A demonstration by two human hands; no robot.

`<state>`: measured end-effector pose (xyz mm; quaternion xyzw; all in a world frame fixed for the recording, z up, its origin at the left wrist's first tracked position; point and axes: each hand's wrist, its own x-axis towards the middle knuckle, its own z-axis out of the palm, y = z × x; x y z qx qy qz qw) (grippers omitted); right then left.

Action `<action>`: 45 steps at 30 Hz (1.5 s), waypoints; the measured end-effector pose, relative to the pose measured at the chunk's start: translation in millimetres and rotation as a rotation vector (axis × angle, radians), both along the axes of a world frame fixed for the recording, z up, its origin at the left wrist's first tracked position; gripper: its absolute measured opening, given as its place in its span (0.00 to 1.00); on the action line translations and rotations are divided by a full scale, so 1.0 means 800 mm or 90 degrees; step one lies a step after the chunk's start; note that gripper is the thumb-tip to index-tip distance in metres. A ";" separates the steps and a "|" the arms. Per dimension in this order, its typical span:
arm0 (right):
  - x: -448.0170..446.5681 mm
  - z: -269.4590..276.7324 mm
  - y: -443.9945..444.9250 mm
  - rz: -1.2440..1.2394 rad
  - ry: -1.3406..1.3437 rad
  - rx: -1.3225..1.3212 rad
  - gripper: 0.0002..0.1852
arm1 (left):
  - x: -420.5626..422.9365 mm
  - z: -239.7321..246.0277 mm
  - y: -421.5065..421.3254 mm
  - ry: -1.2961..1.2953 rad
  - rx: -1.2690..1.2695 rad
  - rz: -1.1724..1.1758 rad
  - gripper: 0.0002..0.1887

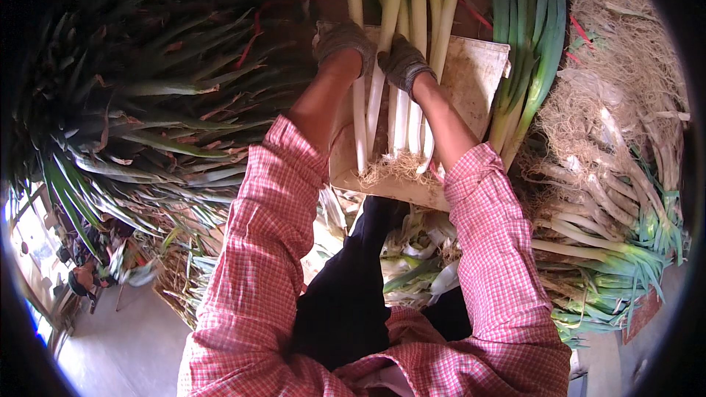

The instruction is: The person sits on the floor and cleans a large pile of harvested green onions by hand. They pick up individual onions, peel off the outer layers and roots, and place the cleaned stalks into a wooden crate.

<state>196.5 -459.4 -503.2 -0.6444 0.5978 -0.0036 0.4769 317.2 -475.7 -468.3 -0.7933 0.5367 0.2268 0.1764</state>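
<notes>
Several long green onions (389, 94) with white stalks lie on a worn, pale tray-like board (474, 66), their roots (398, 168) towards me at its near, raised edge. My left hand (345, 47), in a grey knit glove, is at the leftmost stalk; its fingers are mostly hidden, so its hold is unclear. My right hand (407, 63), gloved the same way, lies over the middle stalks with its thumb beside one of them; whether it grips them cannot be told. The green tops run out of the picture at the top.
A big heap of green onions with dry leaf tips (182, 99) fills the left. More green onions (532, 49) stand right of the board. Stalks with tangled roots (623, 66) are piled at the far right. Peeled leaves (419, 253) lie below the board, by my dark-clothed legs.
</notes>
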 end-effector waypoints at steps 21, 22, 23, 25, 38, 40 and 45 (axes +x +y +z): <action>0.034 -0.003 -0.004 0.046 0.061 0.123 0.17 | 0.003 -0.023 0.007 0.104 -0.004 0.086 0.21; 0.032 -0.002 0.004 0.004 0.070 0.100 0.18 | 0.003 -0.024 0.004 0.103 -0.002 0.094 0.23; 0.033 -0.001 0.009 -0.037 0.079 0.077 0.18 | 0.004 -0.024 0.004 0.102 0.000 0.103 0.26; 0.027 0.003 0.021 -0.067 0.000 0.014 0.16 | -0.004 -0.022 0.016 0.069 -0.041 0.072 0.28; -0.031 -0.023 0.038 -0.210 -0.062 -0.101 0.12 | -0.022 -0.010 0.022 0.068 -0.030 -0.048 0.31; -0.016 -0.006 0.024 -0.113 0.045 -0.094 0.14 | -0.025 0.007 0.031 0.072 -0.100 -0.194 0.26; 0.026 0.039 -0.011 0.114 0.155 -0.013 0.18 | -0.004 -0.015 0.018 0.111 -0.016 -0.175 0.17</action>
